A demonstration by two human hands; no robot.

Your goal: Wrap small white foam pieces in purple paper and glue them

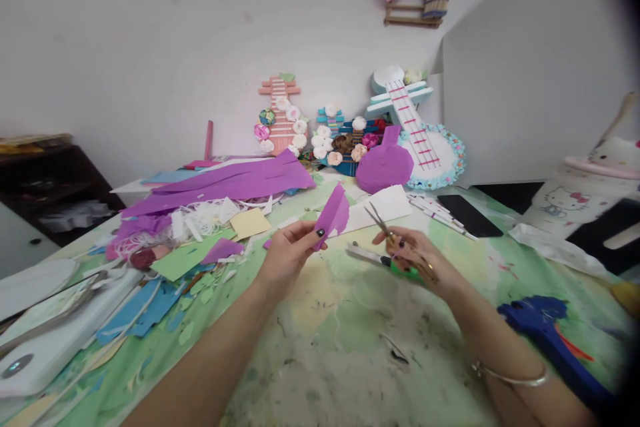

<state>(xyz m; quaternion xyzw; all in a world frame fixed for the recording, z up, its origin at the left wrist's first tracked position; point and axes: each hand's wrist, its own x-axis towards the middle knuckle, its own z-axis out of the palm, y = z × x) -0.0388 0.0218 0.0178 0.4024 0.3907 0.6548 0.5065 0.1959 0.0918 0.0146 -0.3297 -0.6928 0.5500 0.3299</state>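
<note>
My left hand pinches a small piece of purple paper between thumb and fingers, its right edge cut wavy. In my right hand is a pair of scissors, blades slightly apart and pointing up and left. A gap separates the blades from the paper. Beneath the right hand lies a craft knife with a green part, partly hidden by the fingers. A white sheet lies just behind both hands.
Long purple sheets, white string and paper scraps crowd the left. Guitar-shaped crafts lean at the wall, one purple. On the right are a black phone, a blue glue gun and a white container.
</note>
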